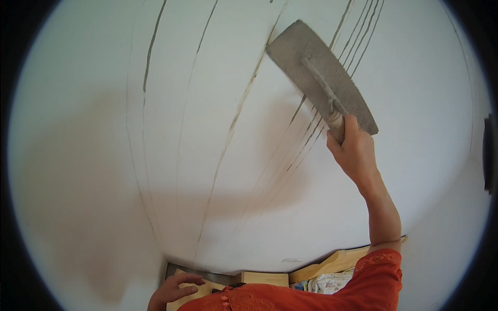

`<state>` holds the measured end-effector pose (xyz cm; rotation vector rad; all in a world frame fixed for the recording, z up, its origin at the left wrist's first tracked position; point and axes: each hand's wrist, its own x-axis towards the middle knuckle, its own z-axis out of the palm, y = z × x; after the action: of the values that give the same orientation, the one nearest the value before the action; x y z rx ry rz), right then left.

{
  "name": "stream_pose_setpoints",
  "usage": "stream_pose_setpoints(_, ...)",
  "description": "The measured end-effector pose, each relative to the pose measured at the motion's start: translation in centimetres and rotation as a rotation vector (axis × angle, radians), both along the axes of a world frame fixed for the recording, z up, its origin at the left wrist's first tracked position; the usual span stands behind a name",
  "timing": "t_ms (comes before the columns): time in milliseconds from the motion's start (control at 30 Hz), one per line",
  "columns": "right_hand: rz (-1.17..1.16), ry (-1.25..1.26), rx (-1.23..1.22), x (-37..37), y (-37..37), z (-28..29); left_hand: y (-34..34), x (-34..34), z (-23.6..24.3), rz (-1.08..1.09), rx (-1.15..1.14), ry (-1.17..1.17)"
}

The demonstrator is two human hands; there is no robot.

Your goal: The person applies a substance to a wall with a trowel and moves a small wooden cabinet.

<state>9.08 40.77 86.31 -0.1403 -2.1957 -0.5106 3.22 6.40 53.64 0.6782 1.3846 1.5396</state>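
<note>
1. Both hands showed in the head view, well apart from each other.
2. High on the right, the right hand (357, 155) was closed around the handle (336, 124) of a grey trowel (295, 52), its fingers wrapped about the grip and its arm stretched upward.
3. Low on the left, the left hand (175, 291) was loosely open and empty, its fingers slightly bent, near the lower edge.
4. The trowel's broad blade slanted from upper left to lower right in front of a white wall (72, 129); whether its whole face touched the surface could not be told.
5. Dark, thin streaks (151, 49) ran down the wall, some passing behind the blade, and soft shadows fell below and to the left.
6. A red sleeve (384, 269) covered the right upper arm.
7. Along the bottom stood pale wooden furniture (265, 279), with a white patterned cloth (328, 283) beside it.
8. At the far right edge was a dark object (488, 155), too cut off to identify.
</note>
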Motion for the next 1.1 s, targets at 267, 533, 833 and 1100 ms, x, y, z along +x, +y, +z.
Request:
stream_pose_setpoints(267, 0.055, 0.063, 0.055, -0.2, -0.2, 2.0, 0.0, 0.1, -0.6, 0.024, -0.002, 0.003)
stream_pose_setpoints(533, 0.04, -0.04, 0.003, 0.1, 0.0, 0.2, -0.1, 0.6, -0.1, 0.047, -0.007, -0.049)
stream_pose_setpoints(833, 0.049, -0.091, 0.118, 0.4, -0.3, 0.0, -0.5, 0.7, -1.1, 0.055, 0.042, -0.02)
stream_pose_setpoints(1100, 0.013, 0.061, 0.174, -0.9, 0.1, 1.0, -0.4, 0.5, -1.1, 0.029, 0.024, 0.006)
